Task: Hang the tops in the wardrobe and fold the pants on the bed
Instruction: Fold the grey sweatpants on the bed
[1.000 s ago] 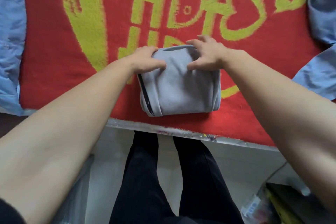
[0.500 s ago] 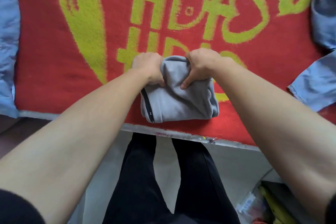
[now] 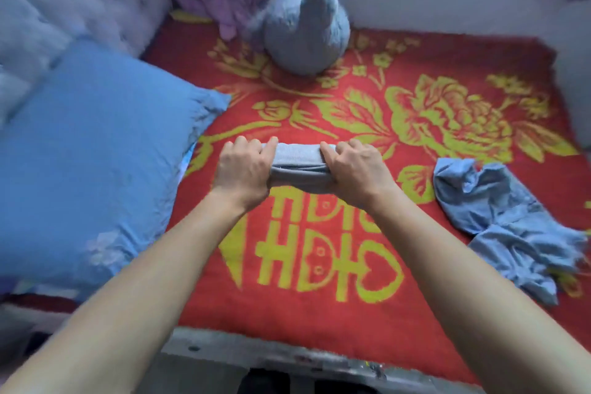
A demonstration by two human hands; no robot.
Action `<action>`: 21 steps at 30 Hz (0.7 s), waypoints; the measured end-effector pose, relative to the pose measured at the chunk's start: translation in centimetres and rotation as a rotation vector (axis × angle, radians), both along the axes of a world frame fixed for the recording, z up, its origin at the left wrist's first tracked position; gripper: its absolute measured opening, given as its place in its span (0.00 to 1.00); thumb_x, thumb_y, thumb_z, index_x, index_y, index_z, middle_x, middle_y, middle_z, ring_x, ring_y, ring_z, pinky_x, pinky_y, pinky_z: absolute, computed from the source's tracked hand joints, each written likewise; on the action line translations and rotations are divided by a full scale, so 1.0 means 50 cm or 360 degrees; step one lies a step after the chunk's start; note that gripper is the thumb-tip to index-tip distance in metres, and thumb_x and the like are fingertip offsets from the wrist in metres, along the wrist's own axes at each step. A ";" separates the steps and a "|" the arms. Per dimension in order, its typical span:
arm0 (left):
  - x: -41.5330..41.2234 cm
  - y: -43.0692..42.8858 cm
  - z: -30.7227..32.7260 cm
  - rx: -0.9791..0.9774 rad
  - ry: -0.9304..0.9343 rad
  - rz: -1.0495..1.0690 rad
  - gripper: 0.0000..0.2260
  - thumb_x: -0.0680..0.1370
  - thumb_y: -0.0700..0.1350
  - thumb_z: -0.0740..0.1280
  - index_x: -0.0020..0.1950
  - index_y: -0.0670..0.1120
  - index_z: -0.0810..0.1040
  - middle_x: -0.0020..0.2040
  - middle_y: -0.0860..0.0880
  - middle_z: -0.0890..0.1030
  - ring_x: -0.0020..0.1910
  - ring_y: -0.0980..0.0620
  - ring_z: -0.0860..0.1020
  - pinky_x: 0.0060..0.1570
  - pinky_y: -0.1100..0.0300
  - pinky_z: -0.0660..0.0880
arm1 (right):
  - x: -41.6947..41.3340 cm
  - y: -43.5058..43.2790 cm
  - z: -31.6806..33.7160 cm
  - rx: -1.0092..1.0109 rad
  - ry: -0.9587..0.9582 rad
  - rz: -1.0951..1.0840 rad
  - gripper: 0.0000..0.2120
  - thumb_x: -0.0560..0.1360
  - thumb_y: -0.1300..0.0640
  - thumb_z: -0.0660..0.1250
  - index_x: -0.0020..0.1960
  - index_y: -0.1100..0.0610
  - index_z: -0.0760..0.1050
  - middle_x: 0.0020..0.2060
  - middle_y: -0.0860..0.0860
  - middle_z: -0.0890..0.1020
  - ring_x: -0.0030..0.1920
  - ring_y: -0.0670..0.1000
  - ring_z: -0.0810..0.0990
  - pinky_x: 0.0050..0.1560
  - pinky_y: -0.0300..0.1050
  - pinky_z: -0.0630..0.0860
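Gripping a folded grey fleece pants bundle (image 3: 299, 166) at its two ends with left hand (image 3: 243, 169) and right hand (image 3: 358, 169), fingers clenched round the cloth. Held over the middle of the red bed blanket with yellow flowers (image 3: 319, 323) (lifted or resting, cannot tell). Near a big blue pillow (image 3: 96, 163) on the left; well apart from a crumpled blue-grey garment (image 3: 499, 221).

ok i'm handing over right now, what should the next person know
Left hand and right hand each grip one end of the folded grey pants, over the middle of the red blanket.
Done: these pants are folded into a compact bundle.
Left: set them down, then handle the crumpled blue garment lying on the blanket to the right. No wardrobe in view.
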State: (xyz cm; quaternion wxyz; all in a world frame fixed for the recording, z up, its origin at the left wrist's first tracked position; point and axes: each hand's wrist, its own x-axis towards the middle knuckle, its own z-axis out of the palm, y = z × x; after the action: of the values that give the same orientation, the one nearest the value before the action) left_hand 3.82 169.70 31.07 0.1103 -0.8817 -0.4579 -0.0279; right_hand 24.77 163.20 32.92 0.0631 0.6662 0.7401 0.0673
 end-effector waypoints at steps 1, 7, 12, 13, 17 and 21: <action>-0.013 0.014 0.055 0.0101 -0.0039 0.0009 0.29 0.66 0.49 0.74 0.67 0.46 0.76 0.43 0.44 0.80 0.41 0.41 0.76 0.39 0.53 0.71 | -0.011 0.014 0.054 0.0118 -0.0046 0.0015 0.31 0.62 0.52 0.78 0.63 0.60 0.77 0.41 0.56 0.82 0.39 0.60 0.80 0.35 0.48 0.75; -0.105 -0.001 0.288 0.0464 -0.0184 0.0125 0.26 0.69 0.49 0.71 0.67 0.50 0.76 0.46 0.46 0.79 0.42 0.42 0.74 0.38 0.53 0.70 | -0.084 0.043 0.287 0.0646 -0.0236 0.0300 0.27 0.66 0.55 0.74 0.64 0.59 0.77 0.44 0.57 0.81 0.42 0.60 0.79 0.35 0.48 0.75; -0.180 -0.115 0.386 0.0672 -0.0248 0.0308 0.18 0.65 0.50 0.74 0.54 0.48 0.81 0.47 0.45 0.75 0.45 0.42 0.72 0.37 0.52 0.70 | -0.150 0.002 0.368 0.0854 -0.0037 0.0621 0.28 0.65 0.57 0.77 0.63 0.57 0.77 0.52 0.56 0.78 0.49 0.60 0.78 0.33 0.50 0.78; -0.190 -0.145 0.390 0.0717 -0.0278 0.0366 0.15 0.65 0.47 0.73 0.51 0.47 0.81 0.51 0.44 0.76 0.49 0.41 0.73 0.40 0.51 0.71 | -0.161 -0.010 0.372 0.0880 0.0001 0.0670 0.29 0.63 0.58 0.77 0.63 0.55 0.77 0.57 0.56 0.78 0.53 0.60 0.79 0.33 0.50 0.79; -0.217 -0.286 0.370 0.0613 -0.0166 0.0762 0.18 0.62 0.42 0.75 0.51 0.46 0.81 0.66 0.39 0.76 0.65 0.34 0.72 0.57 0.40 0.72 | -0.206 -0.064 0.343 0.0759 0.0159 0.0837 0.34 0.65 0.62 0.73 0.71 0.50 0.72 0.73 0.60 0.68 0.66 0.65 0.74 0.33 0.51 0.81; -0.257 -0.444 0.359 0.0330 0.0000 0.1078 0.25 0.58 0.43 0.79 0.54 0.46 0.80 0.58 0.45 0.82 0.61 0.36 0.77 0.56 0.39 0.74 | -0.270 -0.120 0.287 0.0595 0.0263 0.1182 0.41 0.64 0.55 0.80 0.74 0.49 0.66 0.64 0.57 0.74 0.60 0.61 0.76 0.26 0.51 0.80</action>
State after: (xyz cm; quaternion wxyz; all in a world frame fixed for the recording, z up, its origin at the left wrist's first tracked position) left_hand -9.02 147.48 49.00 0.2023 -0.6639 -0.7190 -0.0362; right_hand 11.27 157.18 47.25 -0.1469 0.3574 0.9074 0.1651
